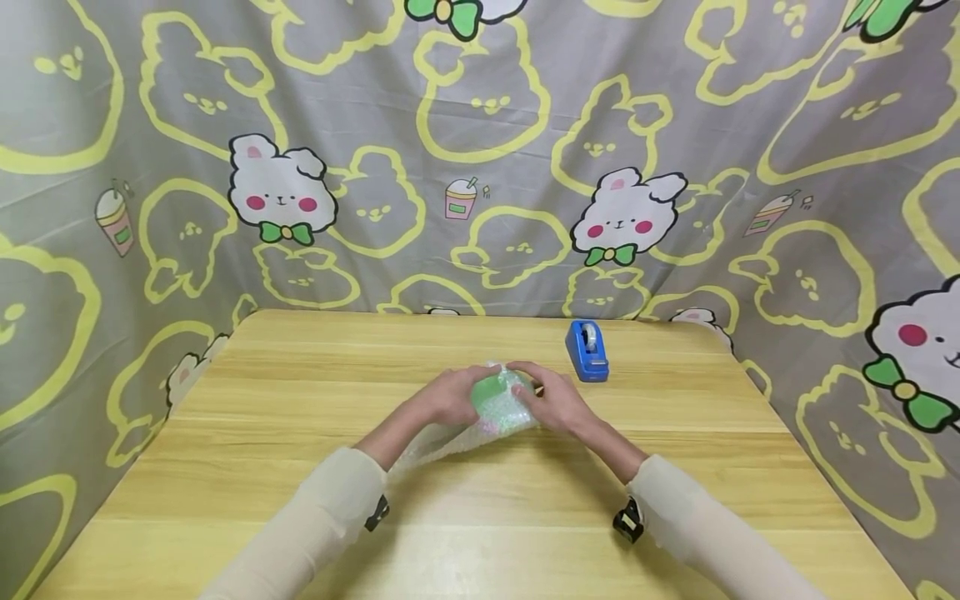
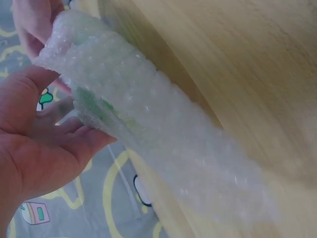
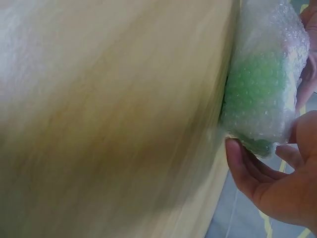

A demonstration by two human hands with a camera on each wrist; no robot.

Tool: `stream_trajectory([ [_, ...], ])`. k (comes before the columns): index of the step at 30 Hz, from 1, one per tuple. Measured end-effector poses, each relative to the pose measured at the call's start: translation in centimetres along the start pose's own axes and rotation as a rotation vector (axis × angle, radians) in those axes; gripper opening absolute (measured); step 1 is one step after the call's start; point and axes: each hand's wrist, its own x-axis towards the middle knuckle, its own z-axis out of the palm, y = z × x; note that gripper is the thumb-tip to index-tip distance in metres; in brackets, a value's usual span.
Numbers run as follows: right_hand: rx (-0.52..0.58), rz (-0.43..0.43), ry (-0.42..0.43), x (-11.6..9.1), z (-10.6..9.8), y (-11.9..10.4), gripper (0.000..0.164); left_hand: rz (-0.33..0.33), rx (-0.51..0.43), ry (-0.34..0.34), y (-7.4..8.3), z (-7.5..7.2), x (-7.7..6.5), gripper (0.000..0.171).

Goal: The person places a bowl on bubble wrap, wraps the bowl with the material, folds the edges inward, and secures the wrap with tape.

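Both hands hold a bundle of clear bubble wrap (image 1: pixel 510 410) above the middle of the table. Inside the wrap is a green and white item (image 3: pixel 257 82) whose kind the plastic blurs; a pinkish patch shows near its lower side in the head view. My left hand (image 1: pixel 452 397) grips the left side of the bundle, thumb on top and fingers beneath. My right hand (image 1: pixel 558 405) pinches the right end between thumb and fingers. A loose length of bubble wrap (image 2: pixel 198 153) trails from the bundle toward the lower left, under the left wrist.
A blue tape dispenser (image 1: pixel 587 352) with a roll of clear tape stands toward the back right of the wooden table (image 1: pixel 315 367). Behind and beside the table hangs a grey curtain (image 1: pixel 360 108) with cartoon prints. Each wrist carries a small black camera (image 1: pixel 628 521).
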Motion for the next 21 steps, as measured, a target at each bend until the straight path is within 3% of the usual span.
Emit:
stream_trajectory([
  [5, 0.023, -0.005, 0.032, 0.1, 0.2, 0.1, 0.041, -0.006, -0.035, -0.052, 0.1, -0.6, 0.1, 0.087],
  [14, 0.001, 0.007, 0.067, 0.3, 0.5, 0.2, 0.039, -0.042, -0.167, -0.103, 0.0, -1.3, 0.1, 0.049],
  [21, 0.012, 0.009, 0.067, 0.2, 0.6, 0.3, 0.04, 0.0, -0.052, -0.072, 0.7, -0.5, -0.2, 0.073],
])
